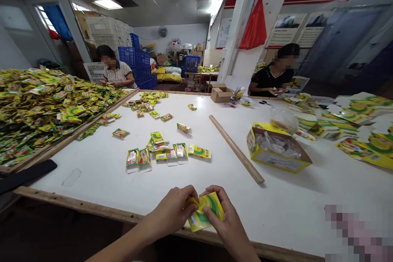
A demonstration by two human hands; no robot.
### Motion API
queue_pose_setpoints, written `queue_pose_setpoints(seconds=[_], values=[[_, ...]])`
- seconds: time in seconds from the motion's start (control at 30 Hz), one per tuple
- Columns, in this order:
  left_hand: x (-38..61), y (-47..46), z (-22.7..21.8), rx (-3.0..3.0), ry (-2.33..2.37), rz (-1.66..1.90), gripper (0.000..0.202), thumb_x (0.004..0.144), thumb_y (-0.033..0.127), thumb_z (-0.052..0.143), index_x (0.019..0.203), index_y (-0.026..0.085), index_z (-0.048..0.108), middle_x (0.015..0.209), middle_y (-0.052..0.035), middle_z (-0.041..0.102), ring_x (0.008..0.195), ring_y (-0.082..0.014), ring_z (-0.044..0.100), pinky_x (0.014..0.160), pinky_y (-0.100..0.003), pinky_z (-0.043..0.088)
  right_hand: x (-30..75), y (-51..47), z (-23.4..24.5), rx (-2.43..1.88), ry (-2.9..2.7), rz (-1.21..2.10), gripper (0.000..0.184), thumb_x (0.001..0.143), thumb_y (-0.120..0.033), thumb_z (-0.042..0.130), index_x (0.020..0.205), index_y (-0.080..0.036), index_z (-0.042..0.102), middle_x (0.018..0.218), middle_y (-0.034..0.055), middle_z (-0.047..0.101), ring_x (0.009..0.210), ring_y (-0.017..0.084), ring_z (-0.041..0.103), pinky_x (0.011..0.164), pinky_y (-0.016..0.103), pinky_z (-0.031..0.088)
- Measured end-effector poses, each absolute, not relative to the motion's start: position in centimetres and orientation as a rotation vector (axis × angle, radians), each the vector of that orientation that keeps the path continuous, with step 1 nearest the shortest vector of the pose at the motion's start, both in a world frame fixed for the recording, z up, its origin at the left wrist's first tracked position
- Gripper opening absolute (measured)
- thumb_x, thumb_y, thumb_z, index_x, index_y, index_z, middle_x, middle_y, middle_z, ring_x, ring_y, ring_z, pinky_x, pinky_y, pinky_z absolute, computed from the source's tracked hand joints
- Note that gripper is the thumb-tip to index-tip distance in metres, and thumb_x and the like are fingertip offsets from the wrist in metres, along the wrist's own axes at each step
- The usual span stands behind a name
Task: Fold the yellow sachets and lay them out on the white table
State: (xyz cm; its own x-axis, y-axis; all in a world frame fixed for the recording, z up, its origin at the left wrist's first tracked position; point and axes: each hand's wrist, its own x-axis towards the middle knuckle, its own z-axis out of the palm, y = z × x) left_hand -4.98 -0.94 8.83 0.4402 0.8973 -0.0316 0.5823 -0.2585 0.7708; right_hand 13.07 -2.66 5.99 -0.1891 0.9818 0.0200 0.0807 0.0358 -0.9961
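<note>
Near the table's front edge, my right hand (226,219) grips a small yellow and green printed carton (211,206), thumb on its front face and fingers behind. My left hand (175,209) is closed in a pinch at the carton's left edge, on a yellow part that looks like a flap. Whether anything is inside the carton cannot be seen. Beyond my hands, several similar small cartons (181,151) lie in a loose row, some with white end flaps sticking out. More cartons (150,100) are scattered farther back on the white table (172,182).
A large heap of small cartons (55,94) fills the left side behind a wooden edge. A wooden strip (236,149) lies beside an open yellow box (279,161) of clear plastic bags. Flat printed cardboard (365,118) is stacked at right. Two people sit across the table.
</note>
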Motion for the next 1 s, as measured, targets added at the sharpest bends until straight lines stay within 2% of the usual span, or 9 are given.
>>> queue_pose_setpoints(seconds=[0.27,0.37,0.47,0.57,0.67,0.8,1.0], values=[[-3.9,-1.1,7.9,1.787,1.172,0.613,0.014,0.073,0.012,0.056,0.078,0.018,0.067,0.077,0.0007,0.071,0.069,-0.0139,0.059,0.062,-0.020,0.040,13.2,-2.9,5.1,-1.117,-1.402,1.207,0.026,0.083,-0.034,0.059,0.103,-0.023,0.047,0.090,0.0009,0.062,0.080,0.019,0.060,0.072,0.028,0.048],[-3.5,-0.9,7.4,1.706,1.145,0.648,0.010,0.072,0.011,0.058,0.074,0.016,0.067,0.073,0.0000,0.069,0.069,-0.0144,0.059,0.061,-0.020,0.040,13.0,-2.9,4.8,-1.067,-1.308,1.190,0.024,0.082,-0.035,0.060,0.099,-0.023,0.049,0.087,0.0007,0.062,0.075,0.019,0.059,0.068,0.027,0.048],[-3.4,-0.7,7.2,1.682,1.083,0.765,0.011,0.077,0.015,0.059,0.086,0.017,0.063,0.076,-0.0003,0.070,0.069,-0.0145,0.059,0.062,-0.021,0.042,12.5,-2.9,4.8,-1.024,-1.191,1.169,0.025,0.081,-0.037,0.063,0.096,-0.022,0.050,0.086,0.0013,0.062,0.074,0.019,0.059,0.066,0.027,0.049],[-3.2,-0.9,7.3,1.672,1.061,0.959,0.014,0.085,0.024,0.057,0.098,0.019,0.059,0.085,-0.0019,0.070,0.075,-0.0154,0.061,0.069,-0.024,0.045,12.2,-2.9,5.1,-1.009,-1.070,1.137,0.026,0.082,-0.040,0.064,0.097,-0.022,0.051,0.091,0.0033,0.062,0.079,0.021,0.060,0.068,0.028,0.051],[-2.8,-1.3,7.3,1.642,1.112,1.080,0.015,0.088,0.029,0.055,0.098,0.020,0.063,0.093,-0.0039,0.069,0.082,-0.0172,0.061,0.075,-0.026,0.047,12.3,-2.8,5.2,-1.021,-1.021,1.098,0.027,0.084,-0.042,0.064,0.096,-0.022,0.053,0.095,0.0045,0.062,0.081,0.021,0.060,0.070,0.029,0.052],[-2.4,-1.7,6.8,1.587,1.052,1.138,0.014,0.087,0.025,0.057,0.097,0.020,0.066,0.101,-0.0047,0.069,0.092,-0.0190,0.062,0.078,-0.027,0.047,12.5,-2.8,4.9,-1.026,-0.996,1.120,0.026,0.083,-0.041,0.066,0.095,-0.021,0.053,0.095,0.0047,0.062,0.082,0.021,0.060,0.071,0.030,0.053],[-2.4,-1.5,6.7,1.553,1.106,1.077,0.013,0.082,0.020,0.061,0.094,0.019,0.066,0.092,-0.0034,0.068,0.082,-0.0166,0.061,0.071,-0.025,0.046,12.5,-2.7,4.7,-1.038,-0.986,1.150,0.028,0.081,-0.041,0.068,0.094,-0.021,0.053,0.093,0.0053,0.062,0.080,0.022,0.061,0.070,0.031,0.053]])
